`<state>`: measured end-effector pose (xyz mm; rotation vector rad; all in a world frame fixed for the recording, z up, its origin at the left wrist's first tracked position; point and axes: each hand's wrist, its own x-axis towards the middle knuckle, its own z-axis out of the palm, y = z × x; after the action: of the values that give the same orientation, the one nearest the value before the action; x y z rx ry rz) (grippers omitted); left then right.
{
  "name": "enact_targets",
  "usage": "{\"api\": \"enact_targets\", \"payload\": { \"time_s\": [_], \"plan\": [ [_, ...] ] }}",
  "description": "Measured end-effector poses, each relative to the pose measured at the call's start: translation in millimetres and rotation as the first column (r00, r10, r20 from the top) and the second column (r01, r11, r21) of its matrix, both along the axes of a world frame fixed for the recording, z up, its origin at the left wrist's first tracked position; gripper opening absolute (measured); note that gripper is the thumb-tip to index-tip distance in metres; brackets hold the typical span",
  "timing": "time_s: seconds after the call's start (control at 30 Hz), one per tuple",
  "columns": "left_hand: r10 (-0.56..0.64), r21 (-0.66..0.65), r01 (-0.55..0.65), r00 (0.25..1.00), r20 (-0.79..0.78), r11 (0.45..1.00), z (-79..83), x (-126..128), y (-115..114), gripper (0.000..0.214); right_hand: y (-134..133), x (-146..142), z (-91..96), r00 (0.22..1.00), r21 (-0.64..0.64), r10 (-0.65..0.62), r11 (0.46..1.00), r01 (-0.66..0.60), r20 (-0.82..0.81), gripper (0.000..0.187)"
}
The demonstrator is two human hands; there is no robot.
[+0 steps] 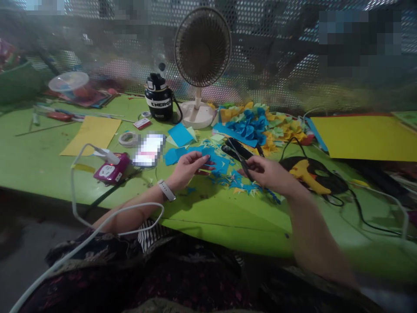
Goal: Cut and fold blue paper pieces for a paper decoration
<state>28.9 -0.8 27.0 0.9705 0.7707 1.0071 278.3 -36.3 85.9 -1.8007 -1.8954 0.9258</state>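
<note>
My left hand [189,167], with a pale watch at the wrist, pinches the edge of a blue paper piece [213,157] lying on the green table [208,208]. My right hand [267,171] is closed round black-handled scissors [239,152] that point up and left over the blue paper. Small blue and yellow paper offcuts [241,184] lie scattered between and below both hands.
A heap of folded blue, yellow and green paper shapes [260,124] lies behind the hands. A yellow glue gun [308,174] with black cable lies to the right, a yellow sheet [365,137] beyond it. A fan [200,65], black jug [159,100], tape roll [128,139] and pink charger [110,169] stand left.
</note>
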Motion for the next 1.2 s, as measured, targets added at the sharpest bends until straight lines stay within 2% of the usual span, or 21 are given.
{"api": "enact_targets", "payload": {
  "time_s": [0.1,0.17,0.37,0.87,1.2],
  "plan": [
    [0.022,0.009,-0.022,0.999,0.023,1.000,2.7,-0.1,-1.6,0.044,-0.6,-20.3,-9.9,0.985,-0.078,0.053,0.995,-0.066,-0.166,0.054],
    [0.026,-0.002,-0.026,0.999,0.025,1.000,4.2,-0.4,-1.8,0.042,-1.6,-27.3,-13.7,0.971,-0.108,0.090,0.987,-0.116,-0.221,0.054],
    [-0.011,0.002,0.011,1.000,-0.001,1.000,7.9,-1.7,-2.3,0.035,-4.9,-33.8,-16.4,0.965,-0.129,0.189,0.968,-0.214,-0.182,0.052],
    [-0.082,0.034,0.083,0.996,-0.031,0.996,8.2,-2.7,-5.6,0.044,-6.8,-40.9,-17.5,0.956,-0.109,0.195,0.969,-0.223,-0.218,0.052],
    [-0.085,0.040,0.084,0.996,0.015,0.996,6.4,-2.4,-5.4,0.043,-6.8,-41.3,-17.8,0.957,-0.115,0.181,0.971,-0.210,-0.225,0.052]
  ]
}}
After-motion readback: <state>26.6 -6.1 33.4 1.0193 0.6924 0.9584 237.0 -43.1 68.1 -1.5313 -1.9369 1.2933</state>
